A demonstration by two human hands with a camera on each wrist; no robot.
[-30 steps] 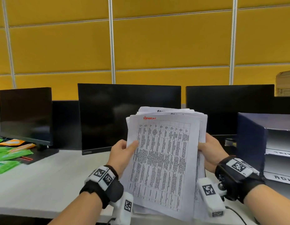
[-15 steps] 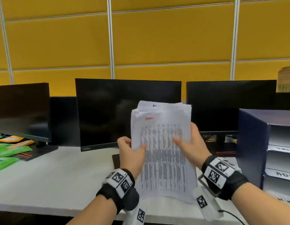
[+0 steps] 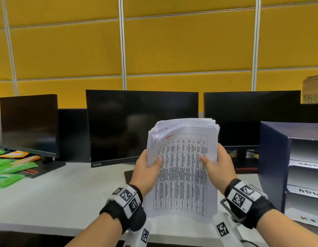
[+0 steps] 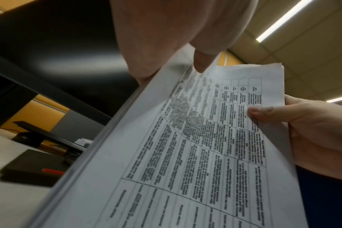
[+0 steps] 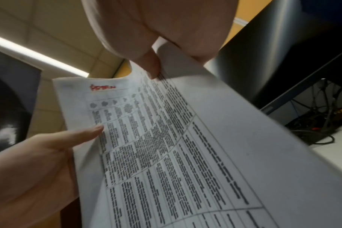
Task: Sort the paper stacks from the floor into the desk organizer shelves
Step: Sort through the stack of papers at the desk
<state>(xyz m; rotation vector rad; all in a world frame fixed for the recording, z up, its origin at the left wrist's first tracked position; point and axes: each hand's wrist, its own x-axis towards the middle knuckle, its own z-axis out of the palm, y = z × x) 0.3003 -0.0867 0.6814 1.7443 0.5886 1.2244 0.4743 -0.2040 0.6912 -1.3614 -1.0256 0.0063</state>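
I hold a thick paper stack (image 3: 183, 168) upright above the white desk (image 3: 56, 198), its lower edge down near the desktop. The top sheet is a printed table with a red handwritten word (image 5: 102, 88) near its top. My left hand (image 3: 147, 166) grips the stack's left edge, thumb on the front. My right hand (image 3: 217, 164) grips the right edge the same way. The dark blue desk organizer (image 3: 274, 166) stands at the right, with labelled white shelves (image 3: 306, 191). Both wrist views show the stack (image 4: 195, 154) pinched between thumb and fingers.
Three dark monitors (image 3: 142, 127) line the back of the desk before a yellow panel wall. Green and orange packets (image 3: 10, 168) lie at the far left. A flat black monitor base (image 4: 31, 166) sits behind the stack. Cables (image 5: 318, 123) hang behind the right monitor.
The loose, fanned sheets have been squared into a tighter stack. Both hands shifted up the side edges, and the stack now stands more upright and nearer the desk.
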